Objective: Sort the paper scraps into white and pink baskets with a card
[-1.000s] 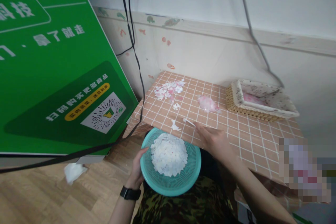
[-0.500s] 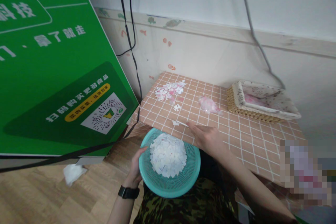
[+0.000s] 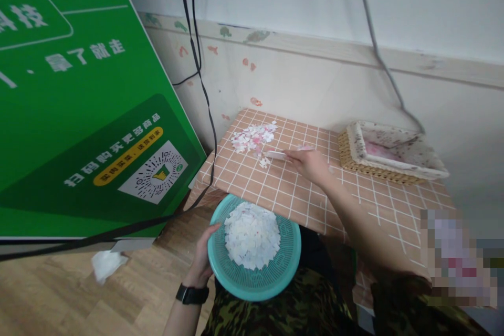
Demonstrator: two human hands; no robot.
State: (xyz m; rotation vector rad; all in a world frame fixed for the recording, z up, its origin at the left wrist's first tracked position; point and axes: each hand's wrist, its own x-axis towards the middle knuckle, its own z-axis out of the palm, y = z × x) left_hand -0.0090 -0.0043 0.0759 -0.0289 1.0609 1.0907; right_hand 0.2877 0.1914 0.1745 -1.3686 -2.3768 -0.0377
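My left hand [image 3: 205, 252] grips the left rim of a round teal plastic colander [image 3: 255, 286], thumb over the edge. Heaped inside the colander are small white paper scraps [image 3: 252, 236]. Over the table, my right hand [image 3: 307, 163] pinches a flat white card-like piece [image 3: 276, 155]; its exact kind is unclear. The tip of that piece is beside a few white scraps [image 3: 263, 161]. Behind them lies a larger spread of white and pink scraps [image 3: 254, 136]. A pink-and-white clump [image 3: 304, 147] is mostly hidden behind my right hand.
The table has a brown checked cloth [image 3: 283, 194]. A cloth-lined wicker basket [image 3: 350, 160] stands at its right back. To the left are a large green panel [image 3: 79, 131] and hanging black cables [image 3: 202, 81]. A white crumpled piece [image 3: 107, 265] lies on the floor.
My right hand has moved away from the table's front edge, carrying the white piece up to the small scraps. The few scraps near the front edge no longer show there. My left hand keeps its hold.
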